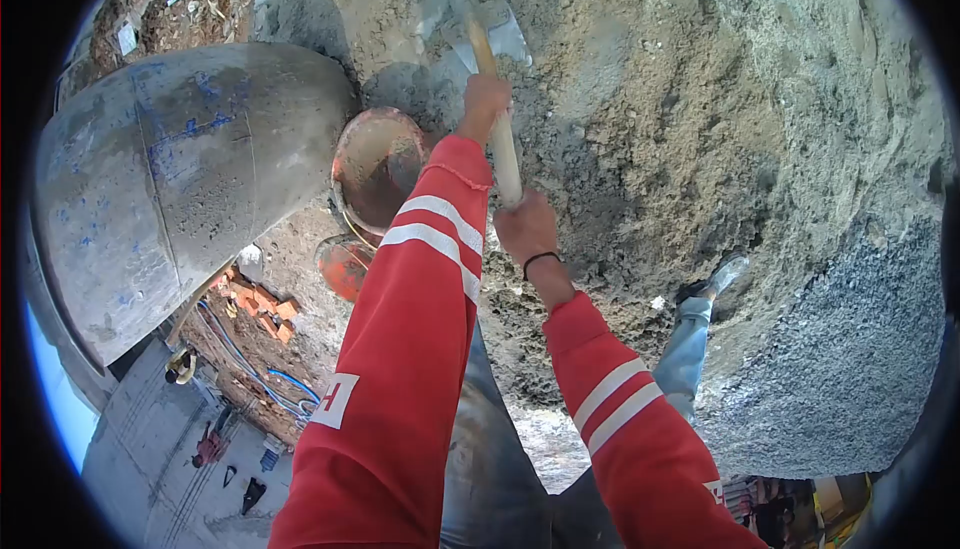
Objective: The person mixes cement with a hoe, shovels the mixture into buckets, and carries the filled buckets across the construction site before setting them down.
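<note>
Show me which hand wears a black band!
The right hand: black band at its wrist, farther from the blade. The left hand shows none.

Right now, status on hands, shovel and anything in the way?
Left hand and right hand gripping shovel, left nearer blade. Blade at sandy mix, contact blurred. Bucket close beside left sleeve.
</note>
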Demonstrator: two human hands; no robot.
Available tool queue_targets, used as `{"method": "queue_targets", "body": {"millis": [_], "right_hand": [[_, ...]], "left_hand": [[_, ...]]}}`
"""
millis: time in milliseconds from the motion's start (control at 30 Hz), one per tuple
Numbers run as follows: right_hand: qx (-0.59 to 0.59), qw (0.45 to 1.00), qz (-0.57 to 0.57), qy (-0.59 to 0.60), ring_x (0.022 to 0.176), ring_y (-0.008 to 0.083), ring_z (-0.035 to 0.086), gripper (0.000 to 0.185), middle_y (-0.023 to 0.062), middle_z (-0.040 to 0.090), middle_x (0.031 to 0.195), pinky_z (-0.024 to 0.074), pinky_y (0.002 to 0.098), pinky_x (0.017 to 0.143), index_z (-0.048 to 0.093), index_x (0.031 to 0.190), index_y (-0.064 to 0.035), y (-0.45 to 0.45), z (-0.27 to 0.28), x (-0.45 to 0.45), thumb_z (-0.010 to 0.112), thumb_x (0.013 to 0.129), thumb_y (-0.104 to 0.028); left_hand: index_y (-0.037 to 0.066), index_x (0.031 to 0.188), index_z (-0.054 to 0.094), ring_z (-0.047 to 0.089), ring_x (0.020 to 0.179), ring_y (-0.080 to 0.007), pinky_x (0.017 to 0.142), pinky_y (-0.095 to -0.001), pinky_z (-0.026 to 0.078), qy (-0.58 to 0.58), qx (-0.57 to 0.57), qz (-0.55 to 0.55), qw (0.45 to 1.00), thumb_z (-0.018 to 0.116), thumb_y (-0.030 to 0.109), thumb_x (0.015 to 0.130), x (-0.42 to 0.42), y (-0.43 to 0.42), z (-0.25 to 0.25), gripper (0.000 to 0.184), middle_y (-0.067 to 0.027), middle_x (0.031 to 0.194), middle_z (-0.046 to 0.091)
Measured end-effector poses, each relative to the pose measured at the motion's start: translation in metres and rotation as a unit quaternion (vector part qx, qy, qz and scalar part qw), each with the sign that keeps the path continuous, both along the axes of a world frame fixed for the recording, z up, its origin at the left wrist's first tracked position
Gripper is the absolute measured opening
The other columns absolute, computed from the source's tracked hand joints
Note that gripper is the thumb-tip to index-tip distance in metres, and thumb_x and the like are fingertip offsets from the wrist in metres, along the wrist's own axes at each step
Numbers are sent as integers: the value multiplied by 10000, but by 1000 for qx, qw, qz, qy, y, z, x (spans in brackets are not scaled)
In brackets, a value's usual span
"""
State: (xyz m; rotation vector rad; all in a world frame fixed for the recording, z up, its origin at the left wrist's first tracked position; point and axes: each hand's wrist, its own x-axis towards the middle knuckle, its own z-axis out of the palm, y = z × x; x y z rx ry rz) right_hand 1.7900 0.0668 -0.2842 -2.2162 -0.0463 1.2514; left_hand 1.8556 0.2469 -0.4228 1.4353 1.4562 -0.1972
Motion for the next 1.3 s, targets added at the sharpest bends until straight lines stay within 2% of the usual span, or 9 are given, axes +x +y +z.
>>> {"method": "queue_targets", "body": {"millis": [200,367,467,633,733,933,1033,1100,1300], "right_hand": [[-55,997,49,33,922,428,645,313,250,671,945,519,509,814,654,1021,-49,-126,49,-44,629,725,-147],[-117,988,66,69,883,426,649,323,247,670,897,516,515,792,631,1016,-44,-225,86,-89,641,716,-163],[-87,989,95,73,834,441,638,271,238,660,846,509,523,744,608,959,-39,-281,148,-86,651,714,-146],[-172,959,189,121,728,431,639,257,204,651,728,516,522,668,656,936,-90,-401,265,-51,700,693,-162],[-209,940,240,121,695,418,643,232,190,649,700,525,511,646,672,918,-121,-457,274,-23,688,693,-179],[-94,963,250,-19,613,411,604,103,186,600,636,488,485,564,586,745,-86,-443,181,4,660,719,-154],[2,986,146,-76,661,413,618,173,198,617,690,501,472,592,639,874,-80,-337,103,32,656,706,-115],[70,987,101,-104,682,414,628,217,205,627,710,503,462,593,634,932,-88,-258,47,56,649,716,-96],[129,987,-40,-84,864,448,636,350,254,664,902,530,504,776,635,1039,-24,-88,-65,97,652,705,-128]], "left_hand": [[-57,661,610,668,529,-309,494,-421,533,48,10,22,999,697,137,723,-83,-140,1,222,-176,577,625],[-81,915,551,654,536,-259,442,-366,522,103,-109,23,988,669,86,792,-128,-244,67,239,-164,678,628],[-12,837,541,563,484,-199,433,-347,482,26,-190,199,961,643,60,815,-140,-292,138,126,-69,634,548],[24,865,503,530,496,-171,461,-316,475,-50,-355,496,791,653,-13,788,-167,-365,209,172,-54,655,526],[39,862,513,485,510,-155,511,-364,476,45,-357,492,793,684,31,787,-175,-432,202,188,-17,654,491],[48,830,507,465,513,-131,485,-312,451,-56,-271,466,840,653,41,836,-90,-357,203,146,-5,637,455],[30,888,494,514,510,-135,459,-298,460,-180,-198,364,892,621,28,877,-10,-242,183,127,-46,679,516],[27,912,478,494,531,-139,479,-310,448,-265,-143,287,910,623,31,863,42,-169,141,154,-43,713,497],[-7,888,523,520,512,-172,431,-324,467,-168,-48,57,983,626,85,868,132,-50,-27,140,-71,680,512]]}}
